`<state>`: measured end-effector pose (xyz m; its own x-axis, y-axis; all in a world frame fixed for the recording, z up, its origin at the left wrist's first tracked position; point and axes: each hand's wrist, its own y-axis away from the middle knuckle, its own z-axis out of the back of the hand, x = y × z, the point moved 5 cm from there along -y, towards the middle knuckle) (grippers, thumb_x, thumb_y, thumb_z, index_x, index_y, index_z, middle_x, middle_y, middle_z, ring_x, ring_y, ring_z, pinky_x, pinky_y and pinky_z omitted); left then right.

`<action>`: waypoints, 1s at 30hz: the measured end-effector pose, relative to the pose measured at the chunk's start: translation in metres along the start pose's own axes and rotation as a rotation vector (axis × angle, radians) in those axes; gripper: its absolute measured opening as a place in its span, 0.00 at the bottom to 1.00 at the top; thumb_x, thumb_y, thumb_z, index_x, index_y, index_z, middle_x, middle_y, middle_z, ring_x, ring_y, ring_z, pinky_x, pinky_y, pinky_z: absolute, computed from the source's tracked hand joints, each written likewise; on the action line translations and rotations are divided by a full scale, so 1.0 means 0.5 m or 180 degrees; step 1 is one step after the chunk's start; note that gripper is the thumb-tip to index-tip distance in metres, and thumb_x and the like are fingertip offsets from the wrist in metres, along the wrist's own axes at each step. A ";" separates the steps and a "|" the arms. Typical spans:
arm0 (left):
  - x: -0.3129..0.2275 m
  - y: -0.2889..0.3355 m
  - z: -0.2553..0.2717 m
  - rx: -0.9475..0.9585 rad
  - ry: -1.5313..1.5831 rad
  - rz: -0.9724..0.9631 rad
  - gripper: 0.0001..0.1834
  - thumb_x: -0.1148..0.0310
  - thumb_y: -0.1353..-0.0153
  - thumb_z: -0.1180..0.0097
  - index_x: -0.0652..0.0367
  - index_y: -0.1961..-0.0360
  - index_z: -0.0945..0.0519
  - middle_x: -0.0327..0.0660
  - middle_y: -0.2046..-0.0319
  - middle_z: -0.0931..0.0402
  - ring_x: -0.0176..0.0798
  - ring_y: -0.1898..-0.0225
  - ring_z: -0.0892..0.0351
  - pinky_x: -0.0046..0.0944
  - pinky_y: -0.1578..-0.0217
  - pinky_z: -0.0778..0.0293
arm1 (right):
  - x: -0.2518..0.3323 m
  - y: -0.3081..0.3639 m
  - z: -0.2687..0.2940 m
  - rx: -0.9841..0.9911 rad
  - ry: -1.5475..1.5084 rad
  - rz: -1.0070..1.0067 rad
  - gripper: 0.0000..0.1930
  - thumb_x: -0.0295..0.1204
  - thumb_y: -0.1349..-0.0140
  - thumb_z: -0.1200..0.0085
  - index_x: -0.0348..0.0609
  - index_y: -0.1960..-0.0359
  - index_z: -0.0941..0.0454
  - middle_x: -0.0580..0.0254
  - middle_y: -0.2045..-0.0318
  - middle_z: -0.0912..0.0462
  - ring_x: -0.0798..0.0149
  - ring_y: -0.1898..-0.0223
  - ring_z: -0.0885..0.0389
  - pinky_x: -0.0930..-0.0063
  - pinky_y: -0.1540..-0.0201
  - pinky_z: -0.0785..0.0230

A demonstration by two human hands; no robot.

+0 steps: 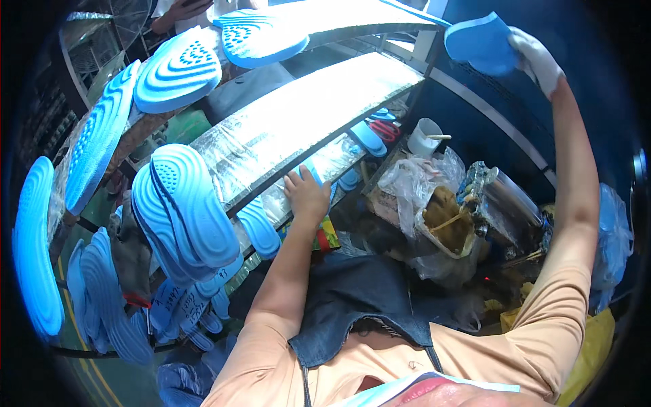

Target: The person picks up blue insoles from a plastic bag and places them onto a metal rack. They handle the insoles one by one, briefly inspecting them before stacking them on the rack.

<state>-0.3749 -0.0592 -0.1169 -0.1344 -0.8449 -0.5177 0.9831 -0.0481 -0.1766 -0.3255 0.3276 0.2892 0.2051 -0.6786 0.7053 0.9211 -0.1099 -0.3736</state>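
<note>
My right hand [539, 62], in a white glove, is raised at the upper right and grips a blue insole [481, 44] by its edge. My bare left hand [308, 195] reaches to the lower shelf under a white-topped board. Its fingers are curled about another blue insole [312, 167], of which only small parts show around the hand. Close to that hand, a further blue insole [258, 227] sticks out over the shelf's near edge. A thick stack of ridged blue insoles [186, 203] overhangs the board's left end.
More blue insoles [178, 71] line the far board and curve down the left side. At centre right stand a white cup [425, 136], a plastic-lined container [447, 220] with brown contents and a stick, and a shiny cylinder [508, 203]. Red-handled scissors [385, 130] lie behind the shelf.
</note>
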 end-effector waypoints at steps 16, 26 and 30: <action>0.004 -0.012 -0.005 0.0198 -0.0067 0.0051 0.44 0.44 0.41 0.42 0.70 0.37 0.38 0.60 0.39 0.37 0.59 0.38 0.39 0.56 0.38 0.46 | 0.091 -0.247 -0.280 0.0327 0.2599 -0.0441 0.38 0.65 0.43 0.48 0.41 0.48 0.21 0.56 0.57 0.18 0.64 0.60 0.21 0.69 0.58 0.25; -0.014 -0.007 -0.009 -0.0177 -0.0005 -0.0123 0.39 0.57 0.42 0.41 0.71 0.37 0.39 0.63 0.40 0.39 0.63 0.38 0.39 0.57 0.38 0.42 | 0.100 -0.260 -0.278 -0.1050 0.3879 0.0142 0.27 0.48 0.34 0.52 0.44 0.39 0.31 0.48 0.45 0.22 0.51 0.45 0.22 0.61 0.41 0.30; 0.024 -0.010 0.015 -0.0363 0.0293 -0.0155 0.36 0.64 0.45 0.44 0.72 0.38 0.40 0.67 0.43 0.39 0.66 0.42 0.36 0.57 0.42 0.36 | 0.241 -0.070 -0.249 -0.0864 0.3250 0.0835 0.22 0.47 0.42 0.45 0.39 0.57 0.21 0.45 0.55 0.18 0.45 0.50 0.21 0.56 0.48 0.29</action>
<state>-0.3803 -0.0731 -0.1158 -0.1976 -0.7904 -0.5798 0.9554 -0.0228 -0.2946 -0.3744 0.1592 0.3123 -0.1027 -0.9739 -0.2023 0.7592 0.0547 -0.6485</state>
